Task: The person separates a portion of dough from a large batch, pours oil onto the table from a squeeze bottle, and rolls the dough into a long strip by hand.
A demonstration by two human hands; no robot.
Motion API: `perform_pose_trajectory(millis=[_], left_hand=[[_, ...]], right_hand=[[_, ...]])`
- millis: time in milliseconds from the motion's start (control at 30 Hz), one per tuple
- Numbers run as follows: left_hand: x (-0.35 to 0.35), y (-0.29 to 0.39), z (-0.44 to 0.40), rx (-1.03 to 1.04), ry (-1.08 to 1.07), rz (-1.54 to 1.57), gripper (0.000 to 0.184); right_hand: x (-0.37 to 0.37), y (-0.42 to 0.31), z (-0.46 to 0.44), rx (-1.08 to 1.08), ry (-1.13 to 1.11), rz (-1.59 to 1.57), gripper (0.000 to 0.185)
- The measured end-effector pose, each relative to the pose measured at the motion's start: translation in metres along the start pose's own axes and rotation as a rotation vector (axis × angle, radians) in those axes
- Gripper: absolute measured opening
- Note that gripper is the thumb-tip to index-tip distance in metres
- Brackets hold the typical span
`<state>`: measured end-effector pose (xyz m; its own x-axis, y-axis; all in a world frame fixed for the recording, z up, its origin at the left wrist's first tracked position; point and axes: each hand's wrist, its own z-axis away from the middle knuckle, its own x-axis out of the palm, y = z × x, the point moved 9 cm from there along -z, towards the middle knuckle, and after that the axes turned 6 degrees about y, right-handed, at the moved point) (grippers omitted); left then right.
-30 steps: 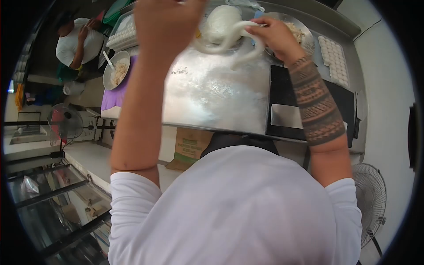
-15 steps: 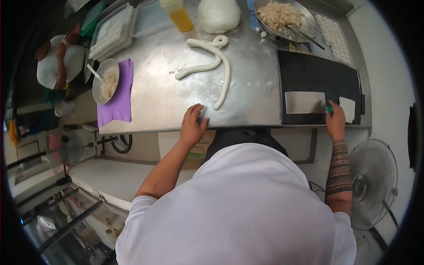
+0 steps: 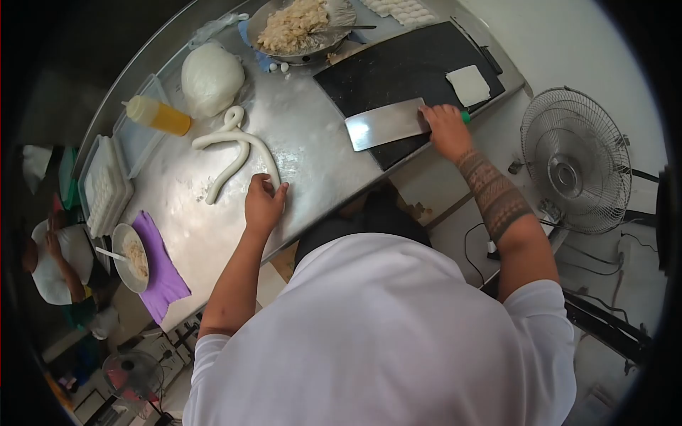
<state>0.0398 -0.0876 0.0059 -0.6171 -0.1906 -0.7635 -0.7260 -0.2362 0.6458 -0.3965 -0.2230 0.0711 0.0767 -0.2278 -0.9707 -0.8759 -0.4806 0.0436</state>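
Observation:
My left hand (image 3: 264, 207) is at the near end of a long white dough rope (image 3: 260, 147), its fingers and thumb closed around the tip. The rest of the rope lies looped and bent on the metal table (image 3: 312, 153). In my right hand (image 3: 447, 133) is a cleaver (image 3: 387, 125) with a broad, shiny blade and a green handle. My fingers wrap the handle close to the blade, which points left over the near edge of the black board (image 3: 401, 67).
A white square scraper-like piece (image 3: 469, 86) lies on the board. Behind the dough are a plastic-wrapped dough ball (image 3: 212, 79), a yellow squeeze bottle (image 3: 160, 117) and a bowl of filling (image 3: 344, 15). Left stands another bowl (image 3: 122, 238) on a purple cloth (image 3: 162, 277). A fan (image 3: 566, 174) stands right.
My view has swung round. My left hand has moved from beside the dough rope onto its near end. My right hand has taken a full grip on the cleaver and shifted it toward the board's near edge.

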Motion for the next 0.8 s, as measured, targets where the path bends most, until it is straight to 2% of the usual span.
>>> perform_pose_trajectory(millis=[67, 133, 233, 300, 367, 433, 467, 533, 633, 667, 767, 800], left_hand=[[-0.001, -0.005, 0.001, -0.065, -0.014, 0.022, 0.052], [0.000, -0.022, 0.003, -0.121, -0.006, 0.094, 0.054], [-0.055, -0.048, -0.040, 0.046, 0.444, 0.111, 0.060], [-0.106, -0.061, -0.089, -0.120, 0.645, 0.312, 0.075], [-0.146, -0.083, -0.142, -0.161, 0.854, 0.330, 0.091], [-0.161, -0.110, -0.189, -0.321, 0.939, 0.361, 0.104], [-0.172, -0.116, -0.204, -0.360, 0.981, 0.361, 0.102], [-0.182, -0.121, -0.230, -0.435, 1.045, 0.375, 0.098], [-0.197, -0.147, -0.288, -0.209, 0.916, 0.480, 0.091], [-0.204, -0.126, -0.278, -0.269, 0.917, 0.457, 0.084], [-0.204, -0.094, -0.269, -0.234, 0.875, 0.321, 0.090], [-0.207, -0.076, -0.263, -0.163, 0.901, 0.220, 0.090]], right_hand=[[-0.005, -0.020, 0.018, 0.017, -0.067, -0.059, 0.058], [-0.020, -0.038, 0.038, 0.109, -0.083, -0.167, 0.054], [-0.020, -0.051, 0.076, 0.362, -0.056, -0.398, 0.049], [-0.012, -0.059, 0.104, 0.446, -0.033, -0.565, 0.046], [0.002, -0.066, 0.122, 0.529, -0.071, -0.710, 0.039], [0.003, -0.074, 0.129, 0.586, -0.113, -0.804, 0.034], [0.002, -0.077, 0.129, 0.602, -0.112, -0.848, 0.033], [0.003, -0.075, 0.135, 0.649, -0.125, -0.904, 0.031], [0.002, -0.059, 0.154, 0.718, -0.150, -0.943, 0.029], [-0.004, -0.054, 0.159, 0.727, -0.143, -0.954, 0.028], [-0.001, -0.026, 0.184, 0.803, -0.140, -0.987, 0.024], [0.001, -0.016, 0.193, 0.849, -0.158, -1.016, 0.024]])
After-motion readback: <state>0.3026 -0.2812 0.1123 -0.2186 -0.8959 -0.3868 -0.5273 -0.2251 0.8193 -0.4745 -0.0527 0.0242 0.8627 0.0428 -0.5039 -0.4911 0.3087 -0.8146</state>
